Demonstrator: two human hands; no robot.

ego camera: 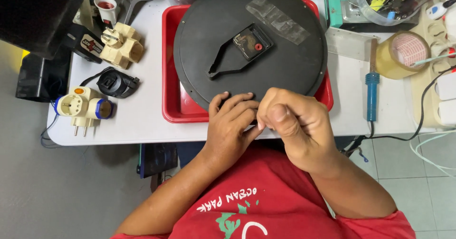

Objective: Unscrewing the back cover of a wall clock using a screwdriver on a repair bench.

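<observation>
both hands are meeting at the near rim of the clock (285, 53), which is lying face down just ahead of them in a red tray (173, 108) on the bench (137, 120). the left hand (230, 125) is curling its fingers (237, 101) over the rim, gripping it. the right hand (289, 120) is clenching right beside it, thumb pressing toward the left fingers; whether it is pinching something small is impossible to tell. a soldering iron (372, 89) is lying well to the right, plug adapters (83, 107) well to the left.
</observation>
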